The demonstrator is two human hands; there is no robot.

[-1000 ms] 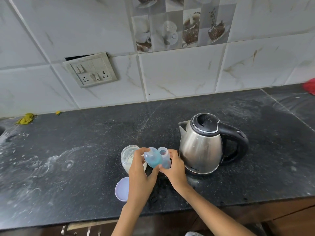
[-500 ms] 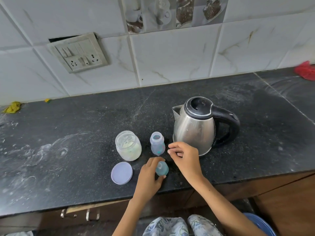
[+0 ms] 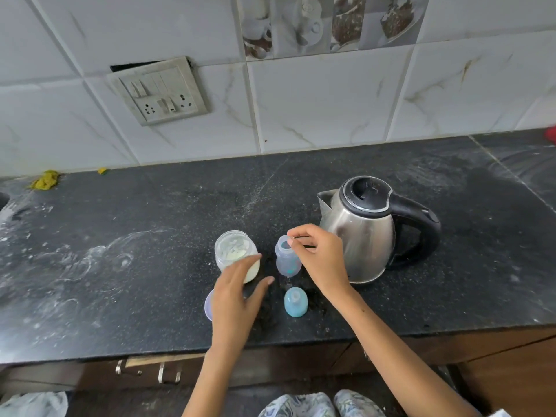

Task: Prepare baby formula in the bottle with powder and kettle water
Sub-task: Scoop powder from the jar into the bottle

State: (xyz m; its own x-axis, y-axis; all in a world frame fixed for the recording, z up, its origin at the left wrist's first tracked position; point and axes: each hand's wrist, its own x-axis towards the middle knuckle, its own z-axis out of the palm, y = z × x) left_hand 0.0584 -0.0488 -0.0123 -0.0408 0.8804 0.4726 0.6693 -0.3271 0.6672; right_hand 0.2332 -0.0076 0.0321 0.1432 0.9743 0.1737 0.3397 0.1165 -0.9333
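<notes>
A small clear baby bottle (image 3: pixel 288 260) stands uncapped on the black counter (image 3: pixel 120 236). My right hand (image 3: pixel 323 260) pinches its rim with thumb and forefinger. Its blue teat cap (image 3: pixel 295 302) lies on the counter just in front of it. Left of the bottle is an open glass jar of white powder (image 3: pixel 234 251). My left hand (image 3: pixel 237 299) hovers with fingers spread by the jar's front and covers most of the lilac jar lid (image 3: pixel 207 305). A steel kettle (image 3: pixel 361 236) with a black lid and handle stands right of the bottle, spout to the left.
White powder smears mark the counter's left part. A switchboard (image 3: pixel 159 91) sits on the tiled wall. A yellow cloth (image 3: pixel 45 179) lies at the back left and something red (image 3: pixel 552 135) at the far right edge. Drawer handles (image 3: pixel 162 373) sit below the counter's front edge.
My left hand has let go of the blue cap, which now lies on the counter, and moved left toward the jar. My right hand rose to the bottle's rim.
</notes>
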